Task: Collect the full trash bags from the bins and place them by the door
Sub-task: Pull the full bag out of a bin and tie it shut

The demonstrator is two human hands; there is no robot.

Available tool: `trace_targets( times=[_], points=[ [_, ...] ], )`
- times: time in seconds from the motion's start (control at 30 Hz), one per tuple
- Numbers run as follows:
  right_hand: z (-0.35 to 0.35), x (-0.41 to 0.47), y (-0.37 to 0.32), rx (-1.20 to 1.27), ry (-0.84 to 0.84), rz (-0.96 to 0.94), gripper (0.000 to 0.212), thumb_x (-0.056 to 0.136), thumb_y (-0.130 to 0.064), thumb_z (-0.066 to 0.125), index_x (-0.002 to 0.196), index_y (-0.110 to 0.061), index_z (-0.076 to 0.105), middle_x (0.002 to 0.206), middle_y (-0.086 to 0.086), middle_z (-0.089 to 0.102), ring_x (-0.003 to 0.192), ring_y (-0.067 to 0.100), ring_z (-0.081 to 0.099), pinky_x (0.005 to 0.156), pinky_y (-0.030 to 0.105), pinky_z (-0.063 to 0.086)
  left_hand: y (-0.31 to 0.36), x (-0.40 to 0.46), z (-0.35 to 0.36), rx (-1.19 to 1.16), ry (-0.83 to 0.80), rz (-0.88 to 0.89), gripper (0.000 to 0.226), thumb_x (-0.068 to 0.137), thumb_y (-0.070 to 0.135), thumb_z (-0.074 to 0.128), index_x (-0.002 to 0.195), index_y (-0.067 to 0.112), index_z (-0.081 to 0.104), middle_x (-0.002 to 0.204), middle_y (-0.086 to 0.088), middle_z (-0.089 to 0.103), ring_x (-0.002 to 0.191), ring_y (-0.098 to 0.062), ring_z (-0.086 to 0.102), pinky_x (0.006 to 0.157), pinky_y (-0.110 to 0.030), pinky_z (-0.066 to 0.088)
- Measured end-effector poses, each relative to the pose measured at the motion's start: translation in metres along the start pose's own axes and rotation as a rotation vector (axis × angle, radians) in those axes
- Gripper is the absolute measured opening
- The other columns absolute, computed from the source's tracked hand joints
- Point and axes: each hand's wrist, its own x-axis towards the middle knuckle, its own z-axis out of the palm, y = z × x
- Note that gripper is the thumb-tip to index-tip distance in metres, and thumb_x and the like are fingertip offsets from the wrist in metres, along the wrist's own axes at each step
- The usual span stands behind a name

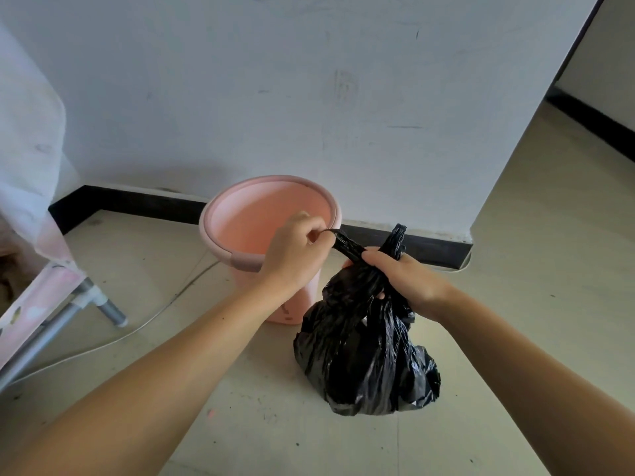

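Black trash bag [369, 352] standing on the floor [261, 424], directly below both hands and just right of the pink bin [271, 218]. The left hand [292, 252] pinches one twisted ear of the bag mouth, drawn up and leftward. The right hand [409, 280] curls round the gathered neck, the other ear rising above it. The bag's long axis runs vertically; the right hand is nearer its body. Judged step: knotting the mouth before carrying.
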Motion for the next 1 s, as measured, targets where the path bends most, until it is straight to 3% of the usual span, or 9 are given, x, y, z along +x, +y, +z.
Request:
trace_targets(
  times=[0.13, 0.2, 0.3, 0.37, 0.53, 0.63, 0.73, 0.9, 1.0],
  points=[
    [0.004, 0.004, 0.001, 0.087, 0.108, 0.005, 0.026, 0.099, -0.026, 0.041, 0.081, -0.009, 0.050, 0.064, 0.007, 0.031, 0.047, 0.010, 0.029, 0.041, 0.016, 0.028, 0.004, -0.018, 0.012, -0.353, -0.517, -0.176, 0.011, 0.093, 0.024, 0.056, 0.101, 0.017, 0.053, 0.081, 0.011, 0.063, 0.076, -0.003, 0.058, 0.076, -0.015, 0.042],
    [0.003, 0.005, 0.001, 0.134, 0.115, 0.003, 0.031, 0.099, -0.031, 0.041, 0.083, -0.009, 0.057, 0.061, 0.007, 0.031, 0.041, 0.009, 0.028, 0.039, 0.016, 0.025, -0.004, -0.034, 0.031, -0.338, -0.719, -0.165, 0.040, 0.090, 0.018, 0.062, 0.124, 0.030, 0.044, 0.102, 0.024, 0.065, 0.094, 0.016, 0.058, 0.092, -0.014, 0.048],
    [-0.003, -0.001, -0.003, 0.218, -0.027, 0.027, 0.049, 0.098, -0.041, 0.037, 0.075, -0.011, 0.068, 0.047, 0.000, 0.028, 0.037, 0.010, 0.023, 0.039, 0.017, 0.021, -0.012, -0.035, 0.048, -0.283, -0.583, -0.193, 0.038, 0.088, 0.002, 0.056, 0.106, 0.036, 0.056, 0.112, 0.007, 0.068, 0.103, -0.001, 0.062, 0.101, -0.025, 0.046],
    [-0.008, -0.005, -0.004, 0.240, -0.151, 0.070, 0.058, 0.092, -0.052, 0.039, 0.059, -0.007, 0.054, 0.044, -0.001, 0.030, 0.040, 0.011, 0.023, 0.043, 0.020, 0.020, -0.016, -0.026, 0.045, -0.310, -0.461, -0.255, 0.028, 0.087, 0.005, 0.054, 0.091, 0.029, 0.067, 0.102, -0.004, 0.073, 0.098, -0.017, 0.066, 0.101, -0.037, 0.047],
    [-0.020, -0.010, 0.002, 0.008, -0.325, 0.045, 0.022, 0.091, -0.021, 0.058, 0.074, -0.010, 0.067, 0.052, -0.007, 0.048, 0.049, 0.007, 0.037, 0.049, 0.018, 0.027, -0.030, -0.020, 0.043, -0.410, -0.469, -0.370, 0.024, 0.075, -0.009, 0.045, 0.076, 0.008, 0.063, 0.063, -0.010, 0.059, 0.062, -0.021, 0.055, 0.069, -0.037, 0.047],
    [-0.017, -0.007, 0.010, -0.384, -0.149, -0.076, 0.013, 0.090, -0.008, 0.057, 0.089, -0.016, 0.067, 0.058, -0.010, 0.054, 0.051, 0.004, 0.043, 0.053, 0.018, 0.036, -0.032, -0.021, 0.039, -0.483, -0.469, -0.446, 0.021, 0.076, -0.005, 0.044, 0.082, 0.008, 0.060, 0.062, -0.008, 0.053, 0.055, -0.016, 0.048, 0.057, -0.026, 0.039],
    [-0.009, -0.001, 0.019, -0.511, 0.135, -0.183, 0.013, 0.090, -0.013, 0.058, 0.101, -0.018, 0.053, 0.071, -0.004, 0.058, 0.054, 0.007, 0.054, 0.057, 0.024, 0.047, -0.031, -0.021, 0.038, -0.534, -0.522, -0.489, 0.011, 0.087, 0.009, 0.050, 0.082, 0.010, 0.059, 0.066, -0.006, 0.058, 0.058, -0.016, 0.053, 0.054, -0.024, 0.043],
    [-0.001, 0.002, 0.030, -0.671, 0.321, -0.428, 0.017, 0.091, -0.018, 0.059, 0.107, -0.016, 0.056, 0.092, -0.002, 0.066, 0.082, 0.015, 0.061, 0.072, 0.029, 0.048, -0.034, -0.015, 0.042, -0.884, -0.517, -0.723, 0.046, 0.098, 0.043, 0.038, 0.098, 0.006, 0.065, 0.089, -0.013, 0.067, 0.081, -0.025, 0.062, 0.086, -0.039, 0.048],
    [0.002, 0.005, 0.036, -0.755, 0.278, -0.540, 0.020, 0.091, -0.022, 0.057, 0.109, -0.017, 0.062, 0.100, -0.002, 0.067, 0.094, 0.019, 0.061, 0.078, 0.035, 0.051, -0.039, -0.012, 0.043, -0.907, -0.439, -0.750, 0.022, 0.093, 0.026, 0.055, 0.091, 0.008, 0.068, 0.093, -0.011, 0.066, 0.093, -0.024, 0.062, 0.089, -0.038, 0.046]
  ],
)
